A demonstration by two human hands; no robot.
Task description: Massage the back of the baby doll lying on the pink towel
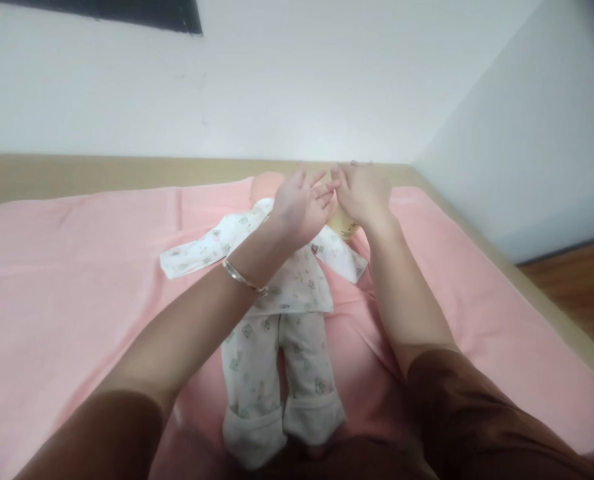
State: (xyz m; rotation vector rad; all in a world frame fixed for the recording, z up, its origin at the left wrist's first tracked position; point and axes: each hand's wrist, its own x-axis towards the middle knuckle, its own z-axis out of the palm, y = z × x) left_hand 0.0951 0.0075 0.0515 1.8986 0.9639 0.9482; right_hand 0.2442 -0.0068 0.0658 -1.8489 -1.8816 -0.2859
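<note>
My left hand [307, 207] is open, palm turned up and fingers spread, above the chest of a baby doll [267, 187]. The fingertips reach close to my right hand [364, 190], which is bent over a yellow container [347, 225] with dark print. Most of the right fingers are hidden or blurred, so their grip on it does not show. The doll lies on its back in a white printed top [297, 287] and matching trousers [257, 360] with turned-up cuffs. Its face is mostly behind my left hand, and its sleeves spread to both sides.
A pink blanket [77, 267] lies under the doll on a pale wooden surface [37, 170]. White walls [301, 80] rise behind and at the right. A dark panel [141, 13] hangs at upper left. Brown wooden flooring [581, 287] shows at far right.
</note>
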